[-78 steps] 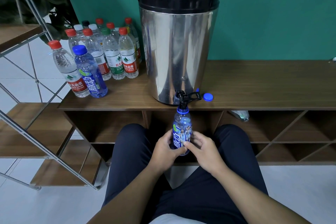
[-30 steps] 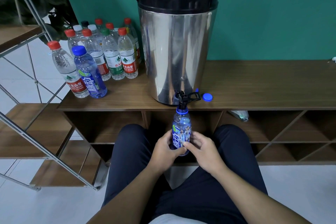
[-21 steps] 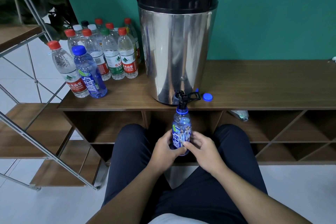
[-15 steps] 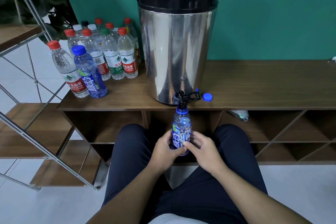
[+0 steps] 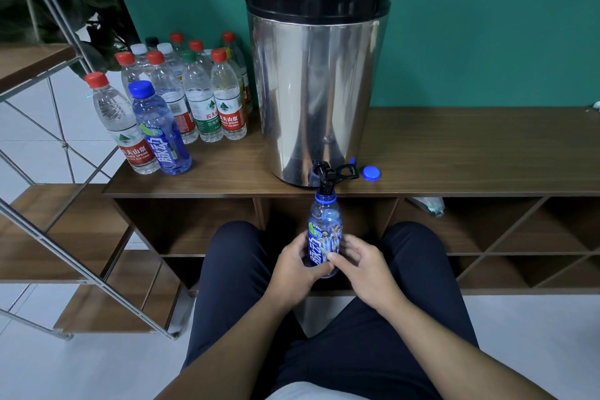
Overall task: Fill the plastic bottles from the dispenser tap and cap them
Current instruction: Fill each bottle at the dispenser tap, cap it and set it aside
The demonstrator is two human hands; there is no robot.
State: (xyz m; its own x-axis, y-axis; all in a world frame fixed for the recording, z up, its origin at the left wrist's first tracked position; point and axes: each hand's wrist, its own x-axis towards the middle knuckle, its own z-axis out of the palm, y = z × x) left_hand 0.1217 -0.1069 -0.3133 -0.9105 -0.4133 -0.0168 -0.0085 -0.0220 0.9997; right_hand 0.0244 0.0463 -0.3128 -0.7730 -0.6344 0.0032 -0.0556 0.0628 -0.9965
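Wooden tabletop (image 5: 454,153), dark walnut grain, runs wide against a teal wall; open cubby shelves (image 5: 519,237) underneath, some with diagonal dividers. Steel-and-wood stair frame (image 5: 65,237) at left.

Dispenser (image 5: 316,75): tall polished stainless cylinder, black plastic lid, sits at the tabletop's front edge. Black plastic tap (image 5: 328,174) sticks out low at front, lever pointing right.

Cluster of capped clear PET bottles (image 5: 198,91) left of the dispenser, ribbed, mostly red caps, a few white and one green. In front of them, a blue-tinted bottle with blue cap (image 5: 160,130), beside a red-capped one.

Open blue bottle (image 5: 323,237): blue-tinted plastic, printed label, upright, uncapped, mouth right under the tap spout, below tabletop level, between the person's knees. Water level not readable.

Left hand (image 5: 298,266): grip closed round the bottle's lower half, thumb across the front. Right hand (image 5: 363,266): fingers curled round the other side, thumb tip on the label.

Loose blue cap (image 5: 371,173), small round disc, on the tabletop just right of the tap lever.
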